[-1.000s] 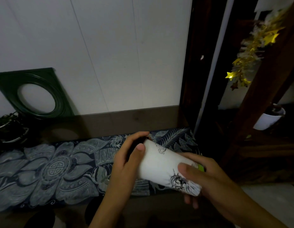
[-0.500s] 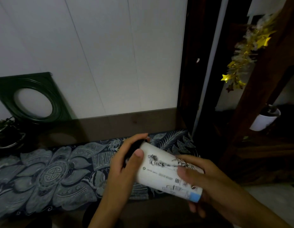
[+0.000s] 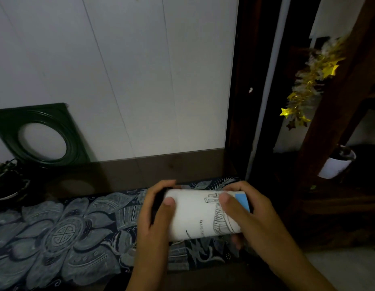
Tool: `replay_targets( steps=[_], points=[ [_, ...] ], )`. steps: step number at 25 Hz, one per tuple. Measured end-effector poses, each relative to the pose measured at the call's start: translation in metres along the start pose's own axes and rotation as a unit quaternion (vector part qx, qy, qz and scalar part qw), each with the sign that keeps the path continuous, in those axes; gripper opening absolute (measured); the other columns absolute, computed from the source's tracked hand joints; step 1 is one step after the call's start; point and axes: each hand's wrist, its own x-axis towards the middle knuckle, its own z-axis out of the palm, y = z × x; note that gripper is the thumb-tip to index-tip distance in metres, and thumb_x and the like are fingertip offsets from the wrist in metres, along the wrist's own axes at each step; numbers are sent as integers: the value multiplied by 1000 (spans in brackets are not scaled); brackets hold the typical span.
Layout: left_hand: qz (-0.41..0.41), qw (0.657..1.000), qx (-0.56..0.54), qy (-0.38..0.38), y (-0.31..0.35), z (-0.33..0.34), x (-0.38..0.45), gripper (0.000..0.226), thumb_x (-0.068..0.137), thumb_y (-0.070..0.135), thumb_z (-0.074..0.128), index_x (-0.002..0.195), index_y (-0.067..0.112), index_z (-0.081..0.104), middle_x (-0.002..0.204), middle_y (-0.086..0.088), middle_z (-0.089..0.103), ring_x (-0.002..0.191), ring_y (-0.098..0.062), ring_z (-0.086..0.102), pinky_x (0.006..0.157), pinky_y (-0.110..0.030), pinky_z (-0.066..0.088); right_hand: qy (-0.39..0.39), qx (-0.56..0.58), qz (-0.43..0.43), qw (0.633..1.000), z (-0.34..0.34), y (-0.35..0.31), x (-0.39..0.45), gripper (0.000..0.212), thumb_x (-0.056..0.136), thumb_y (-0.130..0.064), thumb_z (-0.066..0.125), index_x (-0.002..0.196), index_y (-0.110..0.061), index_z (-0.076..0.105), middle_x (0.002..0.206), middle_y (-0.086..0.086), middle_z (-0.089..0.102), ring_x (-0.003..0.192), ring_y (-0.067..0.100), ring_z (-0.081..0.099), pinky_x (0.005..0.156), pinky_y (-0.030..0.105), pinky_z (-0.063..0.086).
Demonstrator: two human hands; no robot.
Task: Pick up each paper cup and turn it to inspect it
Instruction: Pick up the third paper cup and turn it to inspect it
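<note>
A white paper cup [image 3: 195,215] with black line drawings and a blue patch lies sideways in the air between both hands, above a dark patterned cloth [image 3: 56,234]. My left hand [image 3: 155,219] grips its left end, thumb pressed on the wall. My right hand [image 3: 251,217] holds its right end, thumb across the drawing. Which end is the mouth is hidden by the hands. Another white cup [image 3: 335,164] sits tilted on a dark shelf at the right.
A green square frame with a round hole [image 3: 42,135] leans on the white wall at left, beside a dark plant [image 3: 6,179]. Dark wooden posts and gold star tinsel [image 3: 308,89] stand at right.
The cup has been rolled between the hands and levelled from a slant to horizontal; a different drawing and the blue patch now face up. The view shifted slightly.
</note>
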Motion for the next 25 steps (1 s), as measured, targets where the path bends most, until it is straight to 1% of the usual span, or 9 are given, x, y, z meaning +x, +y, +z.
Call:
replay_targets(
  steps=[4, 7, 10, 13, 15, 17, 20, 23, 25],
  points=[
    [-253, 948, -191, -17, 11, 5, 0, 27, 65, 40, 79, 85, 22, 83, 98, -21, 79, 72, -32, 77, 59, -42, 61, -53, 28, -135, 989, -1, -5, 11, 47, 74, -39, 80, 116, -31, 60, 115, -1, 68, 105, 20, 69, 72, 34, 62],
    [-433, 844, -301, -98, 23, 12, -9, 45, 54, 43, 79, 86, 13, 85, 91, -22, 80, 69, -40, 75, 67, -43, 56, -127, 84, -228, 962, 2, -19, 24, 72, 71, -42, 83, 131, -19, 52, 119, 10, 68, 109, 33, 66, 82, 46, 59],
    [-496, 778, -363, -132, 26, 16, -10, 53, 64, 41, 76, 101, 3, 82, 104, -32, 74, 80, -49, 71, 69, -46, 56, -157, 143, -247, 945, 11, -29, 32, 72, 72, -44, 82, 128, -10, 52, 108, 8, 70, 96, 32, 71, 77, 41, 58],
    [-406, 815, -410, -39, 21, 24, -11, 39, 69, 46, 70, 79, 11, 85, 98, -27, 79, 70, -50, 75, 58, -57, 60, 3, 114, -269, 956, 29, -28, 33, 43, 74, -36, 77, 109, -16, 62, 100, 2, 73, 88, 27, 74, 71, 37, 60],
    [-342, 863, -365, 72, 18, 30, -8, 47, 89, 51, 57, 71, 17, 85, 88, -17, 82, 63, -38, 77, 53, -50, 61, 130, 128, -209, 961, 45, -21, 31, 34, 71, -37, 73, 103, -29, 65, 100, 0, 74, 90, 26, 74, 72, 43, 62],
    [-283, 908, -279, 130, 19, 34, 1, 46, 100, 41, 47, 88, 18, 84, 88, -14, 81, 73, -36, 77, 66, -48, 60, 190, 160, -150, 957, 54, -18, 31, 37, 66, -45, 73, 101, -38, 65, 102, -1, 74, 91, 26, 73, 72, 46, 63],
    [-269, 926, -217, 154, 23, 34, 6, 36, 103, 26, 44, 106, 9, 76, 88, -19, 76, 86, -40, 71, 89, -61, 53, 127, 165, -163, 964, 49, -21, 34, 57, 64, -51, 80, 116, -34, 61, 108, 3, 73, 96, 30, 72, 75, 48, 62],
    [-351, 885, -307, 10, 28, 21, -3, 37, 77, 49, 61, 72, 20, 85, 83, -14, 82, 68, -39, 78, 74, -59, 59, -59, 159, -238, 956, 26, -31, 37, 82, 70, -53, 80, 136, -18, 48, 110, 12, 71, 100, 34, 70, 81, 47, 58],
    [-394, 846, -351, -80, 32, 19, -7, 37, 60, 52, 66, 69, 21, 85, 85, -16, 82, 67, -43, 77, 65, -61, 61, -120, 179, -248, 944, 24, -34, 39, 79, 71, -47, 82, 133, -11, 49, 107, 13, 71, 98, 35, 70, 81, 47, 57]
  ],
)
